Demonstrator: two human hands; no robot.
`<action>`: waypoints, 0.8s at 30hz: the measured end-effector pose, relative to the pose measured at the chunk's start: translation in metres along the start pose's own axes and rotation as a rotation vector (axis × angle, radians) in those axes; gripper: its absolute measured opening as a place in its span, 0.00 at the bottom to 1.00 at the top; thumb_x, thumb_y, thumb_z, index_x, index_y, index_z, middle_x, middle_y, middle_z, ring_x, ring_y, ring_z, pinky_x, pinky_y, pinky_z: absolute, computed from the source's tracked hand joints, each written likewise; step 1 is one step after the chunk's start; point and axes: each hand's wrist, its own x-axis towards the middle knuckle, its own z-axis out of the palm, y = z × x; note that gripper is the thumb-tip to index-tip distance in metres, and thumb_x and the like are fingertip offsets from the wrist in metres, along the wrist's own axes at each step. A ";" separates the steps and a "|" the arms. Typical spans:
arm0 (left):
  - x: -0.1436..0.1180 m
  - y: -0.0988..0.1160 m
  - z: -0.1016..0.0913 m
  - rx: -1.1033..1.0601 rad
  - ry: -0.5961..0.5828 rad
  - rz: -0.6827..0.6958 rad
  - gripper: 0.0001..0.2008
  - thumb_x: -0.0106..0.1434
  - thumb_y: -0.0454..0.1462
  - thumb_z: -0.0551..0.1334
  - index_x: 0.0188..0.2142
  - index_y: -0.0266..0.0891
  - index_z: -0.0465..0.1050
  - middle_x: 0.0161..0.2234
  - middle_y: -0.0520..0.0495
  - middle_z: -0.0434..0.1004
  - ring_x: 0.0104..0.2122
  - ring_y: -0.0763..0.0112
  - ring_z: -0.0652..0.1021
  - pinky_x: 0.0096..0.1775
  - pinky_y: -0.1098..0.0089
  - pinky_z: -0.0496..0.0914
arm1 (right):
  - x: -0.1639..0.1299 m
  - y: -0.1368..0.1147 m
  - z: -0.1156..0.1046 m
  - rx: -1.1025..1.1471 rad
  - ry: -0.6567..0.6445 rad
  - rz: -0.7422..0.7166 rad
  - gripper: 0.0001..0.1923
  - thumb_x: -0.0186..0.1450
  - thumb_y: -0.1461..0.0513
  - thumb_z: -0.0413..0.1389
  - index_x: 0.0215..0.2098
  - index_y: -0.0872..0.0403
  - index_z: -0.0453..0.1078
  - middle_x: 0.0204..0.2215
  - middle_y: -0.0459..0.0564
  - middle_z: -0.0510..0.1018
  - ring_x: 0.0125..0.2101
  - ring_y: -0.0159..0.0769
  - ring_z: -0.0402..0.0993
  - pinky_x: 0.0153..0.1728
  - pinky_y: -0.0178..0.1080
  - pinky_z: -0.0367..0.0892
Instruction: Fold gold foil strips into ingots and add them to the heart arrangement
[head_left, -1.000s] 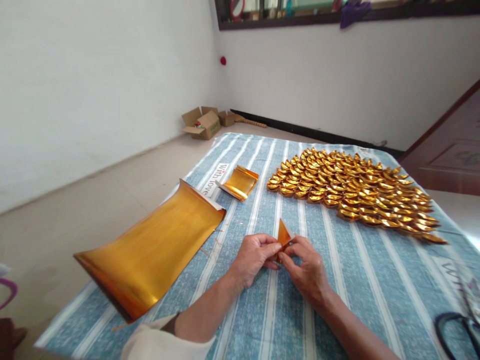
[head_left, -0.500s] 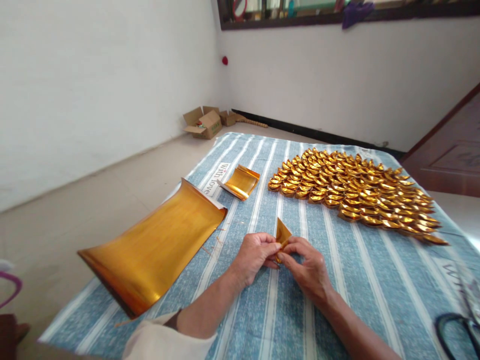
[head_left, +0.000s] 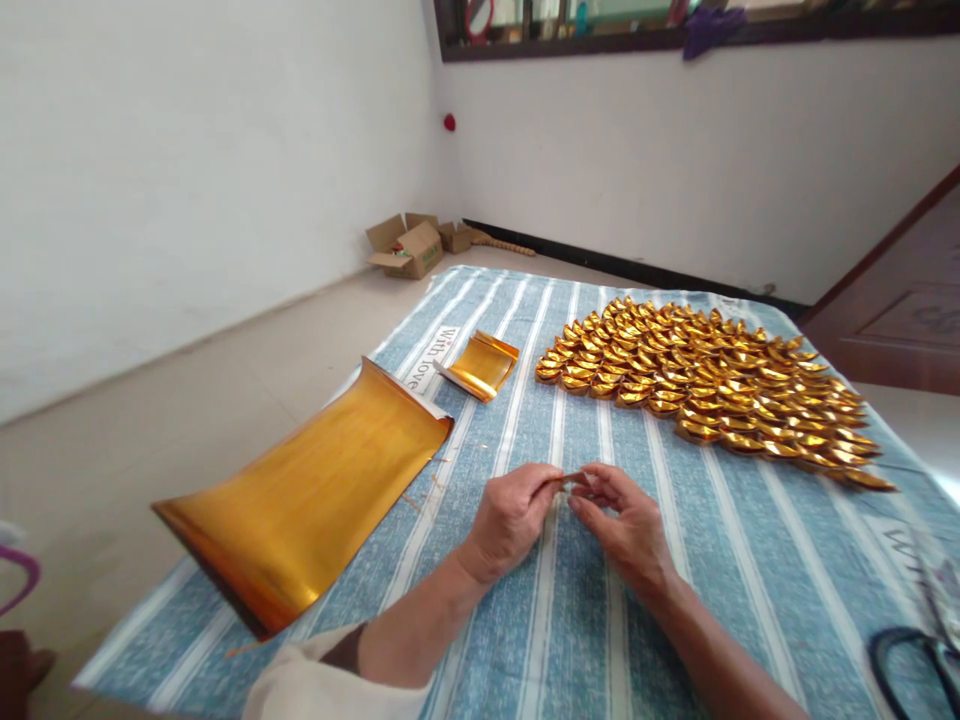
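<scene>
Between my hands, over the near middle of the table, is a small folded piece of gold foil paper (head_left: 571, 479), seen nearly edge-on. My left hand (head_left: 516, 515) pinches its left end between thumb and fingers. At the right end, the curled fingers of my right hand (head_left: 621, 520) hold it, partly hiding it. To the left lies a big stack of gold foil sheets (head_left: 315, 500) with curled edges. Beyond my hands is a smaller gold foil piece (head_left: 484, 366), also curled. Many folded gold paper ingots (head_left: 705, 385) stand in close rows at the right.
A blue and white striped cloth (head_left: 525, 620) covers the table. Scissors with black handles (head_left: 911, 660) lie at the near right corner. Thin foil scraps (head_left: 435, 482) are scattered by the large stack. An open cardboard box (head_left: 412, 250) sits on the floor beyond the table.
The foil piece was standing up as a pointed triangle above my fingers; now it is turned down to a narrow strip. My fingers have shifted to its two ends.
</scene>
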 end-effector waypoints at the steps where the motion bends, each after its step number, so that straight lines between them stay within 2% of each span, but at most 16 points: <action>1: 0.000 -0.003 0.000 0.057 0.006 0.102 0.08 0.63 0.35 0.58 0.40 0.39 0.76 0.38 0.44 0.81 0.40 0.65 0.80 0.46 0.68 0.72 | 0.000 0.000 -0.001 -0.024 0.007 -0.032 0.16 0.58 0.59 0.60 0.43 0.53 0.69 0.31 0.48 0.80 0.29 0.36 0.78 0.31 0.39 0.74; 5: 0.003 -0.019 0.001 0.205 0.025 0.490 0.10 0.65 0.33 0.56 0.44 0.37 0.72 0.46 0.39 0.78 0.46 0.65 0.78 0.47 0.66 0.73 | 0.003 -0.001 -0.007 -0.151 0.024 -0.269 0.08 0.61 0.61 0.58 0.39 0.52 0.72 0.33 0.48 0.80 0.32 0.36 0.77 0.34 0.39 0.74; 8: 0.006 -0.025 0.002 0.331 0.047 0.613 0.09 0.66 0.31 0.54 0.43 0.34 0.71 0.45 0.37 0.77 0.47 0.66 0.77 0.47 0.66 0.74 | 0.005 -0.003 -0.009 -0.269 -0.005 -0.495 0.06 0.64 0.66 0.54 0.37 0.51 0.72 0.32 0.49 0.78 0.34 0.36 0.75 0.37 0.41 0.72; 11: 0.007 -0.026 0.003 0.390 0.031 0.620 0.09 0.67 0.31 0.53 0.40 0.34 0.71 0.44 0.38 0.78 0.45 0.67 0.78 0.47 0.67 0.74 | 0.004 -0.005 -0.009 -0.416 -0.038 -0.671 0.10 0.65 0.70 0.51 0.37 0.52 0.72 0.34 0.52 0.77 0.38 0.38 0.73 0.38 0.42 0.71; 14: 0.006 -0.026 0.003 0.431 -0.006 0.594 0.08 0.67 0.31 0.53 0.38 0.35 0.71 0.42 0.40 0.78 0.43 0.68 0.78 0.46 0.66 0.75 | 0.002 -0.006 -0.009 -0.571 -0.111 -0.756 0.10 0.65 0.70 0.50 0.37 0.54 0.72 0.36 0.54 0.76 0.40 0.40 0.71 0.39 0.43 0.71; 20: 0.002 -0.026 0.002 0.420 -0.086 0.508 0.10 0.67 0.31 0.53 0.36 0.36 0.73 0.44 0.41 0.77 0.42 0.67 0.77 0.45 0.65 0.73 | 0.001 -0.007 -0.011 -0.704 -0.281 -0.764 0.10 0.66 0.69 0.48 0.32 0.56 0.70 0.32 0.54 0.75 0.39 0.41 0.71 0.38 0.43 0.70; 24: 0.000 -0.023 -0.001 0.375 -0.134 0.472 0.11 0.65 0.31 0.53 0.38 0.36 0.74 0.47 0.41 0.75 0.45 0.65 0.76 0.47 0.63 0.72 | 0.002 -0.011 -0.015 -0.707 -0.350 -0.745 0.07 0.65 0.67 0.50 0.34 0.56 0.70 0.35 0.55 0.75 0.42 0.43 0.70 0.41 0.45 0.70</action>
